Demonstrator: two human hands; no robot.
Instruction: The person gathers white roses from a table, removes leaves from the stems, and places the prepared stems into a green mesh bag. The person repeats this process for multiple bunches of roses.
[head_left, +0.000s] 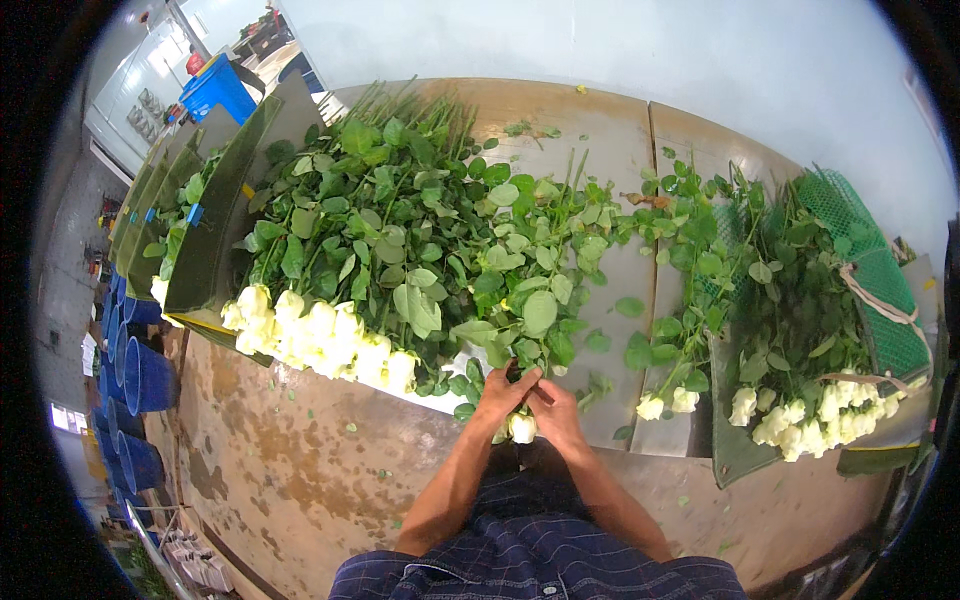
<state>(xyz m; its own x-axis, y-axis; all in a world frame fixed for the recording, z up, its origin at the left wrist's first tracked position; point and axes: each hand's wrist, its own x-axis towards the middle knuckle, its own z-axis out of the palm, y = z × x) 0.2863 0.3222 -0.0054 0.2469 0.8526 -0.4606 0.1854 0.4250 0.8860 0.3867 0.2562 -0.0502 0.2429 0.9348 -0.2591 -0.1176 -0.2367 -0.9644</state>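
Note:
Close in front of my body, both hands meet around the stems just behind a white rose bloom (523, 428). My left hand (501, 396) closes its fingers on the rose stems from the left. From the right, my right hand (553, 409) grips the same spot, its thumb and fingertips close to the left thumb. A second pale bloom shows partly behind the left wrist. Leafy rose stems (536, 300) stretch away from my hands across the metal table (607, 270). The fingertips are partly hidden among leaves.
At left lies a large heap of white roses (322, 337) beside upright dark green dividers (217, 217). To the right are two loose roses (660, 406) and a bunch (814, 420) in a wrap with green netting (862, 270). Blue buckets (142, 375) line the floor at left.

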